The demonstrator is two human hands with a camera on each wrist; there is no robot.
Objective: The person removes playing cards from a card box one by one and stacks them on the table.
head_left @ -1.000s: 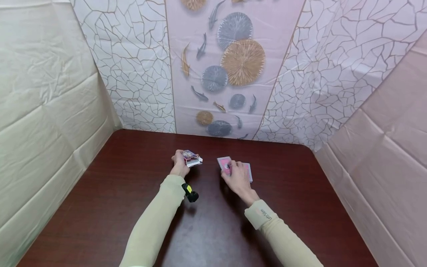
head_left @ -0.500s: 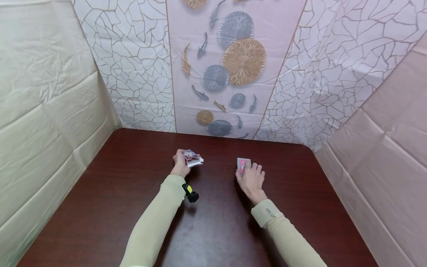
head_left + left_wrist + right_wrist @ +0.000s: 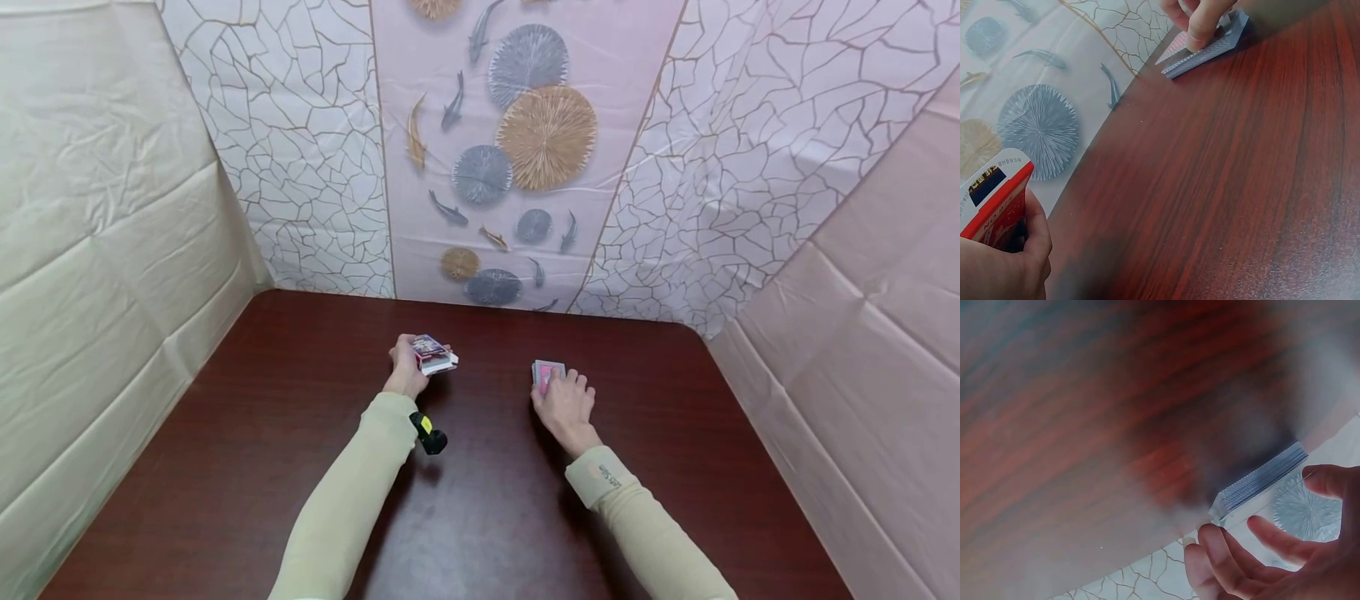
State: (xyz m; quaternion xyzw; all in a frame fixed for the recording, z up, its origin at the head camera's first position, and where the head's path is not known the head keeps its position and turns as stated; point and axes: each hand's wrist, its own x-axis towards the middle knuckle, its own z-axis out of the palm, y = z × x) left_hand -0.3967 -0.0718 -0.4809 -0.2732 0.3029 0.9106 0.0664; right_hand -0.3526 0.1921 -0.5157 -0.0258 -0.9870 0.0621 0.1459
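My left hand (image 3: 406, 369) grips a playing-card box (image 3: 432, 354) just above the table, its end flap hanging out toward the right. In the left wrist view the box (image 3: 999, 203) shows a red side and a white flap with dark print. Farther right, a deck of playing cards (image 3: 547, 372) with pink-and-white faces lies on the table. My right hand (image 3: 566, 407) is over its near side, thumb and fingertips pinching a top card. The left wrist view shows that card (image 3: 1175, 47) tilted up from the stack (image 3: 1204, 57). Part of the deck is hidden by the fingers.
Both items are on a dark reddish wooden table (image 3: 480, 500), toward its back edge. Behind it hangs a patterned cloth (image 3: 480, 233), with pale cloth walls (image 3: 112, 275) at both sides. A black wrist camera (image 3: 430, 435) sits on the left sleeve.
My right hand has moved right, bringing the card from the deck's left onto the stack. Over the last half second it barely shifts. The left hand and box stay nearly still.
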